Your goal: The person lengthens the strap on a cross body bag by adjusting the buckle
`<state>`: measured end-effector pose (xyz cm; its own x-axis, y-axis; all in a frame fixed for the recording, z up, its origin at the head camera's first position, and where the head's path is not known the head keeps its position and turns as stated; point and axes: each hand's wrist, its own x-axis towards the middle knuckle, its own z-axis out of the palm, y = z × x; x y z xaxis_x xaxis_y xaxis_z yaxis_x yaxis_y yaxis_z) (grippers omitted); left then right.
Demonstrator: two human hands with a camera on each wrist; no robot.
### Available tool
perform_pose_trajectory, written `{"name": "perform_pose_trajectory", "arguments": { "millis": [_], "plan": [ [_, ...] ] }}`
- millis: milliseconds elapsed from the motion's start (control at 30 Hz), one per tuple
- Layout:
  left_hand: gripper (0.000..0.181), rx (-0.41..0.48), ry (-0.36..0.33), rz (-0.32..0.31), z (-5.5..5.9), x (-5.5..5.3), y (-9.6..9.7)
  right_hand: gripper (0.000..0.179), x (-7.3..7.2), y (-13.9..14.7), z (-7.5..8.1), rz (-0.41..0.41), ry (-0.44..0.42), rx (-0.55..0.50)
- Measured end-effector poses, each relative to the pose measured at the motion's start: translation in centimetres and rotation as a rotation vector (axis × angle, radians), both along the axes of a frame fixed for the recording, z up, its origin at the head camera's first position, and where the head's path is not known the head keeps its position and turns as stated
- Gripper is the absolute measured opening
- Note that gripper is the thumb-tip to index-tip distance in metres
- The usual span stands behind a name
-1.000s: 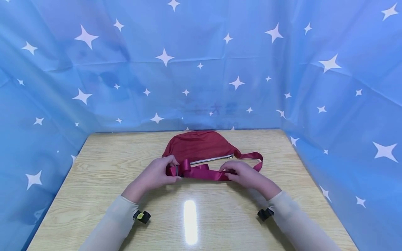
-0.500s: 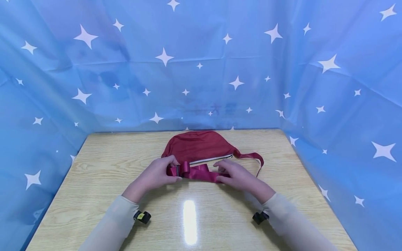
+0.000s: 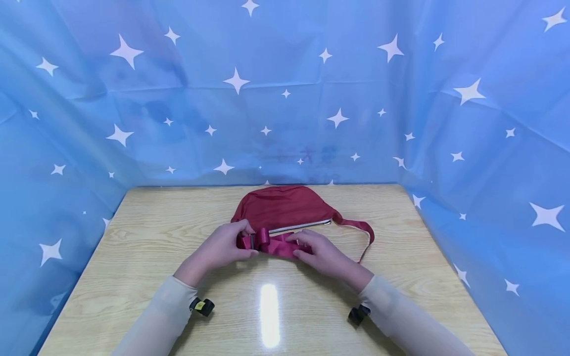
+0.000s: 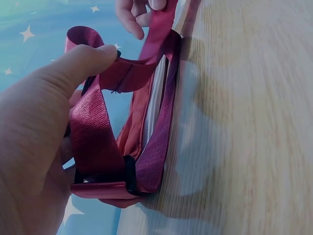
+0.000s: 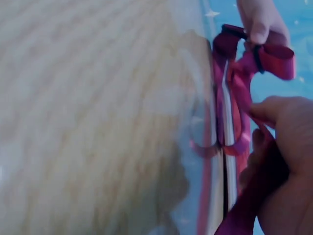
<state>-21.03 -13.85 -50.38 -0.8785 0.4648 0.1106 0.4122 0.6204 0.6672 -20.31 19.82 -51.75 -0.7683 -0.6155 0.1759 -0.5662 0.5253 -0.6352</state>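
Red bag, interior hidden

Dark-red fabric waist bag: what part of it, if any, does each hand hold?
The left hand grips its glossy crimson webbing strap beside a black buckle; the right hand holds the same strap farther along.

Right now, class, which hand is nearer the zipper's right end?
Right: the right hand is in front of the zipper's right end; the left hand is well to the left.
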Motion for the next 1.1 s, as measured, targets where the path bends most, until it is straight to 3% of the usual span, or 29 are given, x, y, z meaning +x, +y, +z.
{"name": "perform_pose_trajectory", "arguments": {
  "millis": [400,633,800,1100],
  "plan": [
    [0.043,0.004,-0.009,-0.03,0.3,0.0,-0.2,0.032,-1.6,2.5,0.7,0.029,-0.063,-0.015],
    [0.043,0.002,-0.019,-0.002,0.1,0.0,-0.5,0.029,-2.1,5.2,0.9,-0.028,-0.021,0.027],
    [0.043,0.004,-0.016,-0.018,0.2,-0.1,-0.4,0.026,-2.5,6.3,1.1,-0.014,-0.007,0.057],
    [0.042,-0.01,-0.008,-0.028,0.1,-0.2,-0.3,0.024,-3.4,7.3,0.9,-0.055,-0.091,0.12]
  ]
}}
